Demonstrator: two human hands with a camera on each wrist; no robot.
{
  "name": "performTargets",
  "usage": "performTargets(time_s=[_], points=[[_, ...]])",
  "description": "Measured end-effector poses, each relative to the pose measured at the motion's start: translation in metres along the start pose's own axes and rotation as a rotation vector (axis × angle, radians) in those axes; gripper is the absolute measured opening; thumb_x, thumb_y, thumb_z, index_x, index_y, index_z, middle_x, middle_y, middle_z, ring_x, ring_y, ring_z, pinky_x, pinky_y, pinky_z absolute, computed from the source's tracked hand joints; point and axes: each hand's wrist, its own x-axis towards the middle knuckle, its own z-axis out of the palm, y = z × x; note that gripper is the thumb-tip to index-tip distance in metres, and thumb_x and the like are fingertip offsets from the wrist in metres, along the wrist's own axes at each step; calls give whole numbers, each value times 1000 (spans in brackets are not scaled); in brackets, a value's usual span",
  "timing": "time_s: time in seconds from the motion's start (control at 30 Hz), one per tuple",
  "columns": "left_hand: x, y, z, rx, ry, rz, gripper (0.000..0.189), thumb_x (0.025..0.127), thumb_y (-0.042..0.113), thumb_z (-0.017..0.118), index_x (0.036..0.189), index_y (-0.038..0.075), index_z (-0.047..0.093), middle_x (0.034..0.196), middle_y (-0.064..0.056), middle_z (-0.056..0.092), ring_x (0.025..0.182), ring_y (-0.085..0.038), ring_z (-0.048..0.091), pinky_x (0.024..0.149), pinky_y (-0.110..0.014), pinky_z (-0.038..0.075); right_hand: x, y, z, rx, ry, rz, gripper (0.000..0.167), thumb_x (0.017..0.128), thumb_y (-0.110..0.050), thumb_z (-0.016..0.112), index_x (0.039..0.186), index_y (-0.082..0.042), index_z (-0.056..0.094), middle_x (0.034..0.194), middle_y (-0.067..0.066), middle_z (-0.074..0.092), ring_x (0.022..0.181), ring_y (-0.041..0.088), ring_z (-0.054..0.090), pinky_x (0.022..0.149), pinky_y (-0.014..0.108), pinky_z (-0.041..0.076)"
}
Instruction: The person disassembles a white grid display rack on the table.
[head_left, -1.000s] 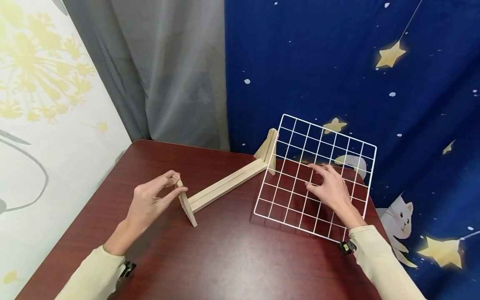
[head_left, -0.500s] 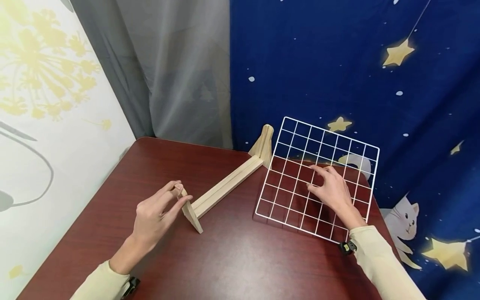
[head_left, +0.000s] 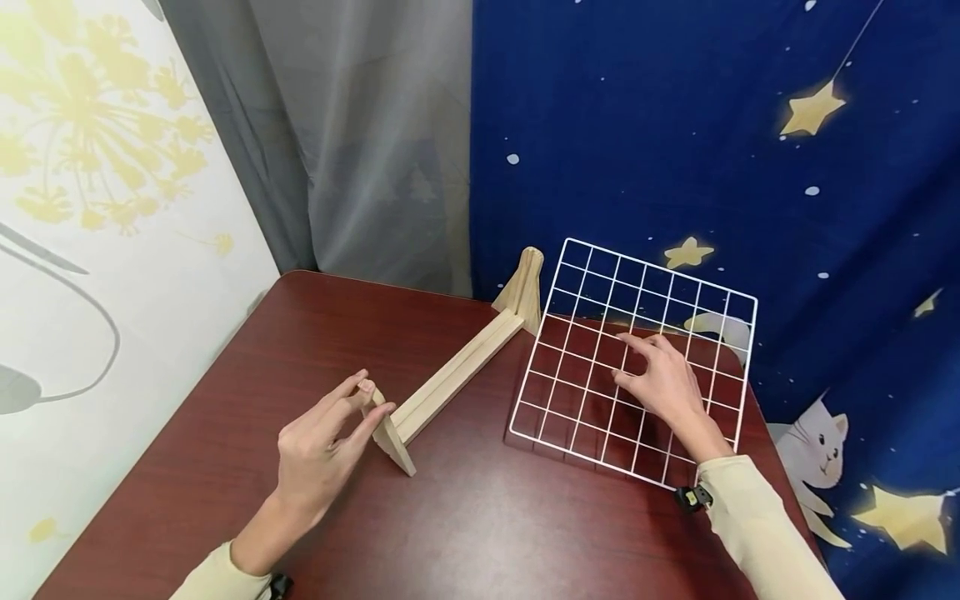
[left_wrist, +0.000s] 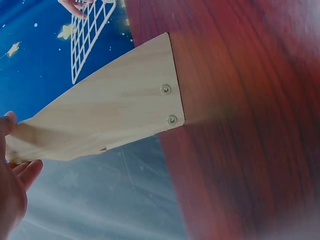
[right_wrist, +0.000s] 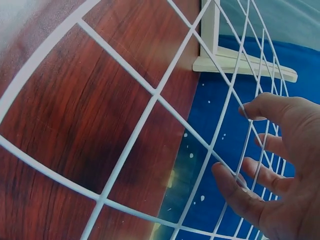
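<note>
A pale wooden stand, two upright end pieces joined by a long crossbar [head_left: 459, 375], is on the table. My left hand [head_left: 318, 458] pinches the rounded top of the near end piece [head_left: 393, 443] between thumb and fingers. Two screw heads [left_wrist: 165, 89] show on that piece's outer face in the left wrist view. The far end piece [head_left: 522, 292] stands by the table's back edge. In my right hand [head_left: 666, 383] is a white wire grid panel [right_wrist: 156, 93], tilted up. Its thumb and fingers curl at the wires, some fingers through the openings.
The reddish-brown table [head_left: 480, 533] has its back edge against a grey curtain [head_left: 390, 167] and a blue star-patterned curtain [head_left: 637, 125]. A white patterned wall [head_left: 150, 333] runs along the left. The grid's left edge is close beside the far end piece.
My left hand has brought the near end piece forward and to the right, turning the stand. The far end piece no longer overlaps the grid. The right hand keeps its hold, and the view has shifted slightly.
</note>
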Motion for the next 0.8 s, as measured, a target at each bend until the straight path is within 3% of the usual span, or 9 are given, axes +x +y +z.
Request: performTargets(time_s=[0.23,0.47,0.67,0.8], points=[[-1,11,2,-29,12,36,33,89,31,86,90,-1,83,91,-18,82,79,-31,81,94,-17,58,2,3,3,-5,-19,3,66,84,-33,86,146,-22,64,125,16,66,99,37,67,75,53,53],[0,21,7,-104,6,148,30,89,27,87,91,-3,83,92,-20,81,79,-29,80,89,-22,62,4,4,4,-7,-41,2,67,85,-33,85,147,-21,64,125,17,65,94,35,65,73,52,52],[2,22,10,-225,-46,213,26,92,20,84,94,-6,82,97,-25,80,84,-30,80,83,-26,64,4,5,3,-23,-50,0,66,85,-32,85,147,-20,64,124,19,64,95,37,65,73,53,52],[2,21,11,-315,-88,200,24,91,15,84,96,-8,80,99,-26,77,88,-31,78,83,-25,64,4,5,3,-23,-57,-1,67,85,-32,86,146,-19,64,124,20,64,97,39,65,73,54,52]])
